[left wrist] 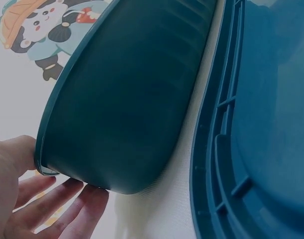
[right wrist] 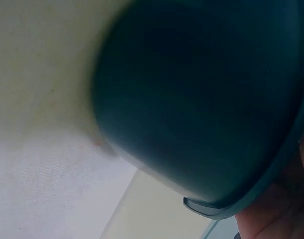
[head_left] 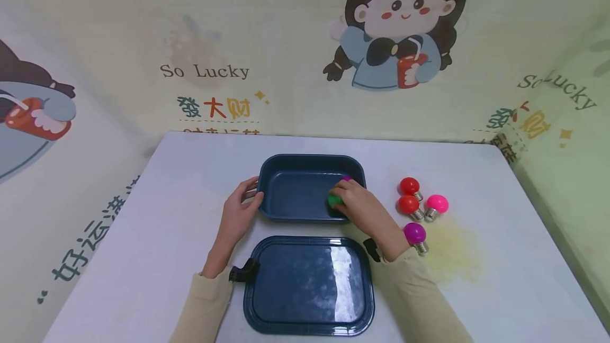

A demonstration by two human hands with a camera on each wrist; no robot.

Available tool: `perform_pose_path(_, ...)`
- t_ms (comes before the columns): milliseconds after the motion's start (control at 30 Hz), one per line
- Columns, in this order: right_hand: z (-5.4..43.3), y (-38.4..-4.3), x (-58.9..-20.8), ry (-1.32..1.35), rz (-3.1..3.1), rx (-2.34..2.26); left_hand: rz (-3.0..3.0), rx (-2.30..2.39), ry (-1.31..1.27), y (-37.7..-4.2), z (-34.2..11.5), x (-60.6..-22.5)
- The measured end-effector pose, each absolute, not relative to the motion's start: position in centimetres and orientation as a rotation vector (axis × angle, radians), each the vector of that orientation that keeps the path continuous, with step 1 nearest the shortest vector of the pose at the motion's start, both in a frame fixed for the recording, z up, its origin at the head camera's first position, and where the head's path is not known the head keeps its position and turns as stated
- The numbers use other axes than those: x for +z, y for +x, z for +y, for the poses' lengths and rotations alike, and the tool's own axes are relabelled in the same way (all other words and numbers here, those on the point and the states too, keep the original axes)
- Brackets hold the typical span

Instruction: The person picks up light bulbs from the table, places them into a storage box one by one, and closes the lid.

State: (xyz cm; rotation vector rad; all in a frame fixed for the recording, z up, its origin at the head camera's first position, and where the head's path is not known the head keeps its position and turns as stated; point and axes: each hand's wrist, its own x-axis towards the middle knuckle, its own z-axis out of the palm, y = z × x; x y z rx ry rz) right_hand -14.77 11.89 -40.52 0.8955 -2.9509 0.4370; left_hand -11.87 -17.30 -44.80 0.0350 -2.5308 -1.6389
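A deep dark blue plastic box [head_left: 295, 187] stands upright on the table. At its left end my left hand [head_left: 240, 210] holds it, thumb at the rim and fingers against the outer wall, as the left wrist view shows. My right hand [head_left: 359, 205] reaches over the box's right side and grips a green light bulb [head_left: 334, 200] inside it. Just beyond those fingers a bit of a magenta bulb [head_left: 347, 178] shows in the box. In the right wrist view the box's outer wall [right wrist: 201, 99] hides the fingers and the green bulb.
Right of the box lie two red bulbs [head_left: 409, 186], a pink bulb [head_left: 437, 204] and a purple bulb [head_left: 415, 233], all with metal screw bases. In front of the box a matching blue lid [head_left: 295, 285] lies flat. Printed cloth [head_left: 286, 41] hangs behind the white table [head_left: 200, 173].
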Motion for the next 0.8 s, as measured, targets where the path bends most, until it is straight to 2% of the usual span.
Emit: perform_pose_path(800, 13.3, -13.5, -39.4, 0.906, -2.827, 0.451, -2.552, -1.621, 0.067, -11.9, -17.0, -44.4)
